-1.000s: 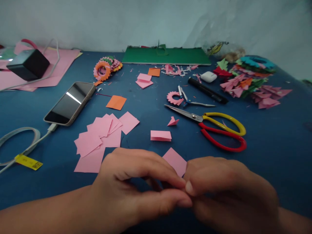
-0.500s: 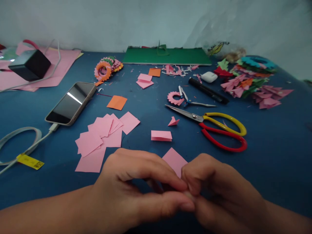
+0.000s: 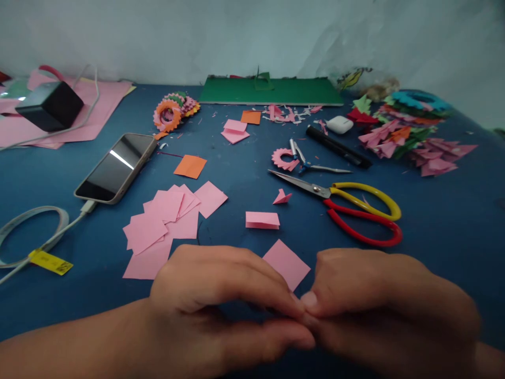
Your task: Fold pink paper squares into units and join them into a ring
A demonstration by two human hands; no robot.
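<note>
My left hand and my right hand meet at the fingertips low in the view, both pinched closed. Whatever is between their fingers is hidden. Just beyond them a pink paper square lies flat on the blue table. Behind it are a folded pink strip and a small folded pink piece. Several loose pink squares overlap beyond my left hand. Scissors with one yellow and one red handle lie beyond my right hand.
At the left are a phone on a cable, a black cube and pink sheets. A green board stands at the back. Farther right lie a black pen, a white case and folded paper pieces.
My right hand has turned, its thumb now showing at the fingertips and its back spread farther right. More of the near pink square is uncovered. My left hand has shifted slightly.
</note>
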